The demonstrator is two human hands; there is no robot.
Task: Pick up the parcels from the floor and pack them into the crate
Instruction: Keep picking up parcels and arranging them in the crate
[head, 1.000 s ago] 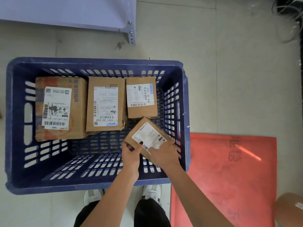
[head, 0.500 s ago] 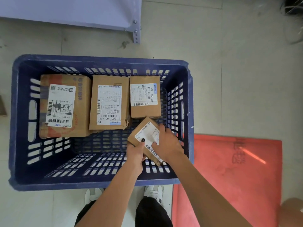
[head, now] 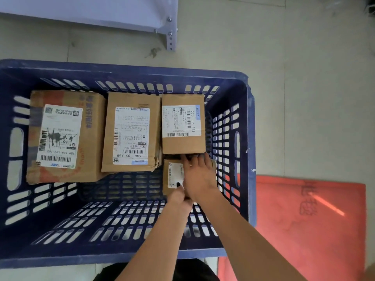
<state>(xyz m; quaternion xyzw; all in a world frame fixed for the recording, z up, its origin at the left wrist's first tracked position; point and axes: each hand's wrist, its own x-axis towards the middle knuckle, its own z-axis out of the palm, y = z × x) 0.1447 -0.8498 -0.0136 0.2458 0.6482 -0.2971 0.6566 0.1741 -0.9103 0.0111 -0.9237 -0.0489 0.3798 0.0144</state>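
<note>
A blue slotted crate (head: 250, 151) stands on the floor below me. Three labelled cardboard parcels lie in a row along its far side: a large one (head: 65, 136) at the left, a middle one (head: 132, 132), a smaller one (head: 182, 123) at the right. A fourth small parcel (head: 173, 175) lies on the crate bottom just in front of the right one. My right hand (head: 199, 177) lies flat on top of it with fingers spread. My left hand (head: 179, 197) holds its near edge, thumb on the label.
A red mat (head: 312, 226) lies on the floor right of the crate. A corner of another brown parcel (head: 370, 272) shows at the bottom right edge. A grey metal shelf (head: 121, 13) with a bolted leg stands beyond the crate. The crate's near half holds nothing.
Both hands have lowered the small parcel from a tilted hold above the crate down onto its bottom, squared against the right parcel. The right hand moved from its side onto its top.
</note>
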